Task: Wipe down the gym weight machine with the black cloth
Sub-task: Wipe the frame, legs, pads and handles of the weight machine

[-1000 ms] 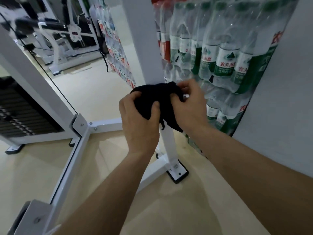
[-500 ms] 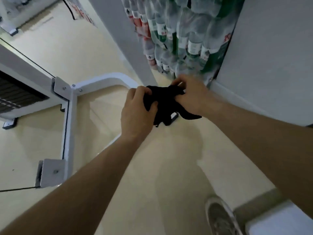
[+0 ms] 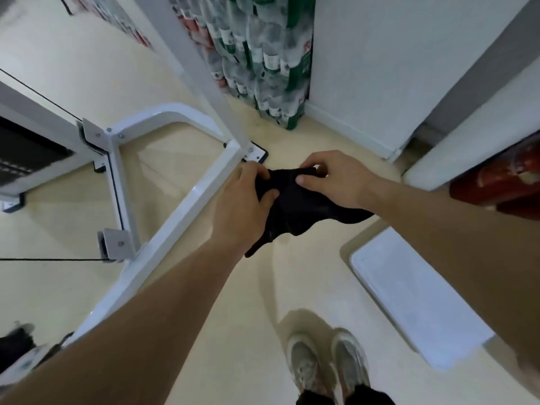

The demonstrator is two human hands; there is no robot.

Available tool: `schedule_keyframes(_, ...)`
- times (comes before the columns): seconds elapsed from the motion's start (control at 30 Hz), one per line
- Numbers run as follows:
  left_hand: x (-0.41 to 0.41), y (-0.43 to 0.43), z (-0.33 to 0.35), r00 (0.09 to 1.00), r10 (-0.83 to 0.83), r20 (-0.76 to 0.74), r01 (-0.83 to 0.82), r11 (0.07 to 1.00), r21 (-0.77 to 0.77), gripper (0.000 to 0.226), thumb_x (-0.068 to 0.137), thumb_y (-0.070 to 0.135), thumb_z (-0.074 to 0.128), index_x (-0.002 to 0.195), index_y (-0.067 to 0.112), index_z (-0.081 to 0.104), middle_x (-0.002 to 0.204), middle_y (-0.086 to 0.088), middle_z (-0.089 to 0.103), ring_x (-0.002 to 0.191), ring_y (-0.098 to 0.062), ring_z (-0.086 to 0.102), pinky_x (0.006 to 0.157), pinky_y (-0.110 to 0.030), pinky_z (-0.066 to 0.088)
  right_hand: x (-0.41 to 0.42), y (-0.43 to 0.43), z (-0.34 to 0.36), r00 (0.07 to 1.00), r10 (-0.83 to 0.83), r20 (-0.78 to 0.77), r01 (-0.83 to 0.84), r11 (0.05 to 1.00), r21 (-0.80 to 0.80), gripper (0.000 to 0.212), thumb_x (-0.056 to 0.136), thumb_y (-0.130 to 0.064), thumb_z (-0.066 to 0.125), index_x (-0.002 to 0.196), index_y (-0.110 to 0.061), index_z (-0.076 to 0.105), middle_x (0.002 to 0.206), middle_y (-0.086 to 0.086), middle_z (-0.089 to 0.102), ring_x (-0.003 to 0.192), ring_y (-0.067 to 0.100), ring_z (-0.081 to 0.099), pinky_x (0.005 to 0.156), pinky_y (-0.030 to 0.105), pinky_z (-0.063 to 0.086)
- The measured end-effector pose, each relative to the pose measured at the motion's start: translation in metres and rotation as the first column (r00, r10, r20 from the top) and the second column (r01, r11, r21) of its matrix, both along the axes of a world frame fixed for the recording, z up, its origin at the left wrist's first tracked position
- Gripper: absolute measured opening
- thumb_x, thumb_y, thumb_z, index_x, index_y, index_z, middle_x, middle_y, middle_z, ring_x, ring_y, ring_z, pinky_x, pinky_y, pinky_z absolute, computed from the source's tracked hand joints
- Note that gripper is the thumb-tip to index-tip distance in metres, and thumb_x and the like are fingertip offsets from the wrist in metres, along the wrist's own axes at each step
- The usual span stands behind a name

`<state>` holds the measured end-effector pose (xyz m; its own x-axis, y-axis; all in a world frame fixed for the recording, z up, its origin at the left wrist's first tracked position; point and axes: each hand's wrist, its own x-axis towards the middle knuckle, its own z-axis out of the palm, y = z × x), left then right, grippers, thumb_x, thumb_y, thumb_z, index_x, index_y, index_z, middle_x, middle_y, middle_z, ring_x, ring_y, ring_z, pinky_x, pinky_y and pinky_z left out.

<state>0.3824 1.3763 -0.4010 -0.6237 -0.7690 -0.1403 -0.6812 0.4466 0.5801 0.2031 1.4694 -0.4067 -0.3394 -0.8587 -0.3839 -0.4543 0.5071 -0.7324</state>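
Looks down on the white weight machine frame [image 3: 175, 211], base rails angling across the floor at left, cloth clear of them. Holds the black cloth [image 3: 301, 211] bunched just right of the slanted rail, left hand [image 3: 242, 209] curled round one end, right hand [image 3: 336, 179] pinching the other. Cannot tell what is wiped — judged a regrip, rails left to do.

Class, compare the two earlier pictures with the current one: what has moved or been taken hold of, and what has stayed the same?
The left hand and right hand carried the black cloth down from bottle height on the white upright post to near its foot. The view tilted down, so the shoes now show. Both hands keep their grip on the cloth; the machine frame and bottles stayed put.
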Motion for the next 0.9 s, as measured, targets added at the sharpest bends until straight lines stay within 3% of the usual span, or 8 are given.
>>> schedule_keyframes(0.13,0.006,0.011,0.066,1.000,0.025,0.004,-0.025,0.999,-0.042,0.023,0.091,0.028,0.065,0.109,0.028,0.051,0.106,0.014,0.050,0.088,-0.005,0.046,0.071,-0.018,0.034,0.009,0.006,0.065,0.999,-0.009,-0.036,0.008,0.999,-0.036,0.012,0.093,-0.044,0.064,0.096,-0.033,0.064,0.097,-0.003,0.067,0.089,0.017,0.062,0.077,0.030,0.044)
schedule_keyframes(0.33,0.015,0.015,0.148,0.996,0.092,-0.009,-0.093,0.982,-0.168,0.026,0.090,0.030,0.066,0.112,0.024,0.053,0.108,0.010,0.053,0.088,-0.008,0.048,0.075,-0.026,0.039,0.023,0.006,0.147,0.999,-0.009,-0.042,0.002,0.987,-0.158,0.016,0.094,-0.040,0.064,0.104,-0.028,0.064,0.094,-0.007,0.064,0.087,0.014,0.060,0.071,0.026,0.041)
schedule_keyframes(0.47,0.016,0.001,0.195,0.990,0.138,-0.038,-0.143,0.961,-0.238,0.028,0.088,0.027,0.066,0.114,0.023,0.054,0.112,0.008,0.056,0.090,-0.010,0.054,0.074,-0.026,0.043,0.023,-0.008,0.195,1.000,-0.012,-0.008,0.010,0.972,-0.236,0.024,0.093,-0.030,0.067,0.115,-0.027,0.060,0.102,-0.005,0.065,0.089,0.015,0.062,0.076,0.028,0.050)
schedule_keyframes(0.6,0.008,-0.022,0.245,0.986,0.151,-0.069,-0.165,0.931,-0.325,0.034,0.091,0.026,0.065,0.122,0.022,0.051,0.121,0.006,0.051,0.091,-0.012,0.053,0.073,-0.026,0.043,0.015,-0.040,0.238,0.998,-0.067,0.011,0.067,0.946,-0.317,0.022,0.095,-0.027,0.064,0.115,-0.027,0.057,0.102,-0.007,0.060,0.082,0.006,0.057,0.066,0.017,0.042)
schedule_keyframes(0.7,-0.001,-0.043,0.281,0.988,0.131,-0.078,-0.151,0.913,-0.378,0.037,0.092,0.024,0.064,0.127,0.022,0.051,0.125,0.006,0.049,0.100,-0.012,0.055,0.074,-0.020,0.035,0.008,-0.067,0.270,0.996,-0.085,-0.015,0.074,0.933,-0.352,0.020,0.095,-0.027,0.064,0.114,-0.025,0.059,0.106,-0.005,0.062,0.093,0.015,0.060,0.076,0.025,0.043)
schedule_keyframes(0.9,-0.020,-0.095,0.326,0.974,0.161,-0.158,-0.211,0.897,-0.389,0.042,0.092,0.014,0.060,0.134,0.016,0.052,0.129,-0.002,0.050,0.109,-0.016,0.054,0.083,-0.015,0.031,-0.011,-0.126,0.334,0.991,-0.120,-0.060,0.086,0.908,-0.410,0.016,0.096,-0.021,0.062,0.112,-0.023,0.065,0.108,-0.004,0.064,0.100,0.016,0.060,0.085,0.026,0.043)
